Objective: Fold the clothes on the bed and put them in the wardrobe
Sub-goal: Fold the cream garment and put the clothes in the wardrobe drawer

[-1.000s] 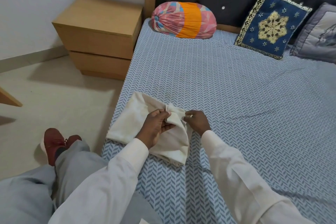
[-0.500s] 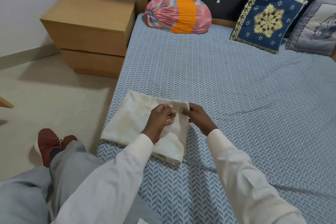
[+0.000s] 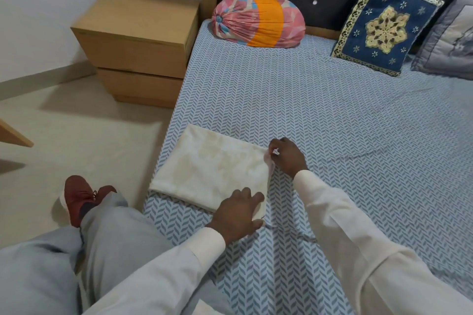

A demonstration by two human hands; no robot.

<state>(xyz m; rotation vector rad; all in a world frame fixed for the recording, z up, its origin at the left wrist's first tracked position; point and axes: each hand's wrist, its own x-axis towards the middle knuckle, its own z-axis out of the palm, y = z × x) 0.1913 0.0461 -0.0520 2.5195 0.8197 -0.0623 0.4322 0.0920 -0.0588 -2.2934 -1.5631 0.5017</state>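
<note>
Near the edge of the bed (image 3: 332, 135), your left hand (image 3: 238, 215) pins the folded cloth (image 3: 212, 174) with loosely spread fingers while your right hand (image 3: 288, 156) pinches its far corner, likely squaring the fold.

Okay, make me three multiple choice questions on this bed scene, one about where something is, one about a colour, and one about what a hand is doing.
1. Where does the folded cloth lie? A on the bed near its edge; B in a wardrobe; C on a chair.
2. What colour is the band round the middle of the bolster? A green; B orange; C black.
3. What is the right hand doing? A hanging idle; B pinching the cloth's corner; C gripping a hanger.
Key: 1 A, it lies flat by the bed's floor-side edge. 2 B, an orange stripe wraps its centre. 3 B, it nips the far corner while the left hand rests on the near one.
</note>
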